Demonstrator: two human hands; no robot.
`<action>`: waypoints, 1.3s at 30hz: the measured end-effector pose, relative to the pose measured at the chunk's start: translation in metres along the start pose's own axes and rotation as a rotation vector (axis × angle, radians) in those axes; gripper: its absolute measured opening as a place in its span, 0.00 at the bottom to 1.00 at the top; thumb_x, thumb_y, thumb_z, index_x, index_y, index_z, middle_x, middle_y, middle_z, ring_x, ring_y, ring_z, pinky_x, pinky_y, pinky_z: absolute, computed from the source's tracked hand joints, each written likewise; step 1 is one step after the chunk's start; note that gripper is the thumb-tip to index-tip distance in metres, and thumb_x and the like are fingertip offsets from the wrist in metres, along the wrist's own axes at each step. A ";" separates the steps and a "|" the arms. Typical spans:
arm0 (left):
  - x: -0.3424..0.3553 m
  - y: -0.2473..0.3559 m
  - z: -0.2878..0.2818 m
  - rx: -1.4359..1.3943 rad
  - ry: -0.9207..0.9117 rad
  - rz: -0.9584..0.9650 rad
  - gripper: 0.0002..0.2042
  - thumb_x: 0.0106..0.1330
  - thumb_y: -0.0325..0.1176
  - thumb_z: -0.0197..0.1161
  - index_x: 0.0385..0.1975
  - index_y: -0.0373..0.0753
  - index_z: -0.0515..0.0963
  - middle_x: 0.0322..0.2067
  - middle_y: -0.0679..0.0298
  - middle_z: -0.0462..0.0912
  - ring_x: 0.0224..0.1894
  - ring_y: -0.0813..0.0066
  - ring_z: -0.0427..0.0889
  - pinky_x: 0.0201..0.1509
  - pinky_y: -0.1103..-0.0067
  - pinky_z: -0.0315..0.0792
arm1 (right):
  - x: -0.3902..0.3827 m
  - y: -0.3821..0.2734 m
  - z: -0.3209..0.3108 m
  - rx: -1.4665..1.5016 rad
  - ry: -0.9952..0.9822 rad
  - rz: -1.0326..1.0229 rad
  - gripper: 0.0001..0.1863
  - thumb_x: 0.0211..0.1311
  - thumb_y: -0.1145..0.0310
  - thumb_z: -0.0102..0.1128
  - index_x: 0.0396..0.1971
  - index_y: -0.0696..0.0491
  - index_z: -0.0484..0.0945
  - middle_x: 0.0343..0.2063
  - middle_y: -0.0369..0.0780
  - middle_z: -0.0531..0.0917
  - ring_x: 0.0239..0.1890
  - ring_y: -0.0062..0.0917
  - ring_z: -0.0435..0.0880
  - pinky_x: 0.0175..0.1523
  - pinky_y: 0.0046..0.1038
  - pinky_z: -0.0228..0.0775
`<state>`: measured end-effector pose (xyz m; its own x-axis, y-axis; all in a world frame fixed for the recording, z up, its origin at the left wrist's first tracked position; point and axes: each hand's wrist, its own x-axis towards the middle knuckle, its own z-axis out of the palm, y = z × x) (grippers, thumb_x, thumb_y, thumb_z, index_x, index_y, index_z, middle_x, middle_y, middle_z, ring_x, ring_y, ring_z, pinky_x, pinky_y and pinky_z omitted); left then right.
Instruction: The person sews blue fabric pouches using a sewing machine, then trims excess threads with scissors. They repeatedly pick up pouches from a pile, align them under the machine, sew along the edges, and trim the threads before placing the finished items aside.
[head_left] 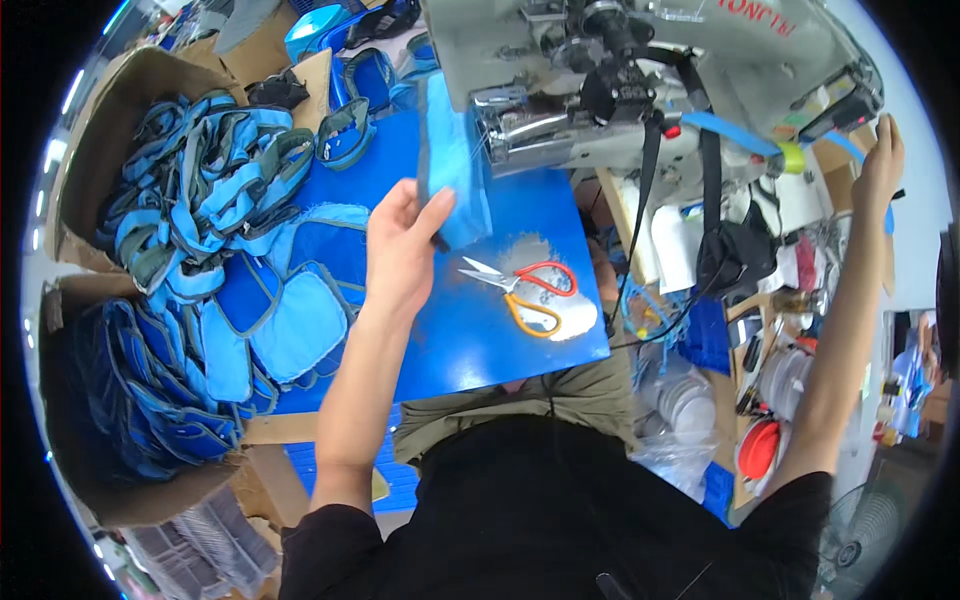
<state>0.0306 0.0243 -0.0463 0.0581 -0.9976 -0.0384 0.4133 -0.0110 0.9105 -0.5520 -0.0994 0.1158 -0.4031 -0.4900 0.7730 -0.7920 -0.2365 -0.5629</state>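
Observation:
My left hand (402, 245) pinches the lower left side of a light-blue fabric band (455, 170) with a dark grey edge, thumb on top. The band's upper part lies beside the needle area of a grey sewing machine (560, 135). My right hand (880, 170) is raised at the machine's far right end, fingers bent against it; what they grip there is hidden. Scissors (520, 287) with one red and one orange handle lie spread apart on the blue table (450, 350), to the right of my left hand.
At left, one cardboard box (90, 190) holds piled blue-and-grey fabric loops, another (75, 300) stacked blue pieces. Cut blue panels (300, 325) lie on the table's left. Black straps (650, 190) and a blue strip (730, 132) cross the machine. A cluttered shelf stands at right.

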 end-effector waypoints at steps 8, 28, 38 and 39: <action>-0.051 -0.016 -0.067 -0.309 0.028 -0.360 0.18 0.79 0.40 0.57 0.61 0.35 0.76 0.56 0.58 0.84 0.60 0.61 0.81 0.67 0.61 0.74 | -0.435 -0.146 0.061 0.172 -1.047 -0.140 0.25 0.55 0.75 0.71 0.55 0.52 0.78 0.52 0.46 0.79 0.54 0.44 0.79 0.57 0.42 0.75; -0.046 -0.009 -0.049 -0.760 -0.057 -0.517 0.18 0.79 0.40 0.55 0.59 0.34 0.77 0.57 0.50 0.82 0.61 0.54 0.81 0.68 0.54 0.74 | -0.373 -0.210 0.045 0.545 -1.219 0.309 0.37 0.53 0.61 0.81 0.62 0.53 0.75 0.31 0.33 0.78 0.31 0.14 0.71 0.38 0.24 0.67; -0.099 -0.017 -0.023 0.624 -0.085 0.035 0.21 0.68 0.24 0.69 0.60 0.30 0.74 0.43 0.60 0.86 0.44 0.77 0.86 0.44 0.80 0.82 | -0.402 -0.188 0.066 0.198 -1.249 0.324 0.28 0.56 0.55 0.77 0.51 0.54 0.78 0.30 0.47 0.85 0.33 0.47 0.86 0.41 0.43 0.77; -0.109 -0.020 -0.021 0.642 -0.113 -0.090 0.23 0.66 0.22 0.70 0.60 0.28 0.75 0.38 0.62 0.84 0.41 0.80 0.84 0.37 0.82 0.80 | -0.415 -0.174 0.066 0.102 -1.268 0.329 0.27 0.56 0.57 0.77 0.50 0.54 0.78 0.32 0.48 0.86 0.35 0.48 0.87 0.43 0.44 0.78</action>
<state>0.0346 0.1343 -0.0690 -0.0619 -0.9915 -0.1140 -0.2145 -0.0984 0.9718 -0.2163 0.0899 -0.1263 0.1829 -0.9661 -0.1820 -0.6793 0.0096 -0.7338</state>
